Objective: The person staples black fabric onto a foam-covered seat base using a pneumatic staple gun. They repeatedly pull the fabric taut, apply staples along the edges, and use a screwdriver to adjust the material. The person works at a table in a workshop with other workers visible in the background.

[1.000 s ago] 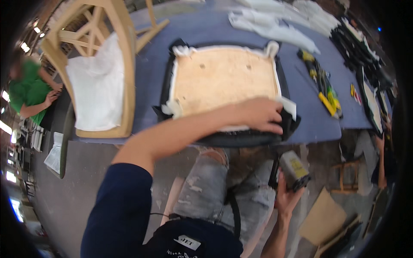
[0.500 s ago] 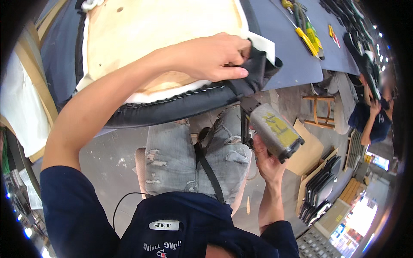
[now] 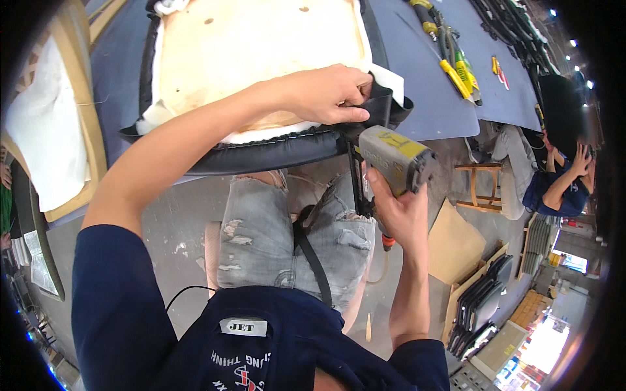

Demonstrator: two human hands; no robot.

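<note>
With our left hand (image 3: 329, 96) we are pinching the black cover (image 3: 387, 99) at the near right corner of the seat (image 3: 261, 49), which is lying board-up on the counter (image 3: 427, 107). Our right hand (image 3: 403, 218) is gripping a grey staple gun (image 3: 393, 153) close to that corner.

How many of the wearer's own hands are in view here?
2. The bare left hand holds folded black leather-like fabric at the pale flat wooden panel's near right corner; the bare right hand grips a grey boxy power tool. Some fingers are hidden.
</note>
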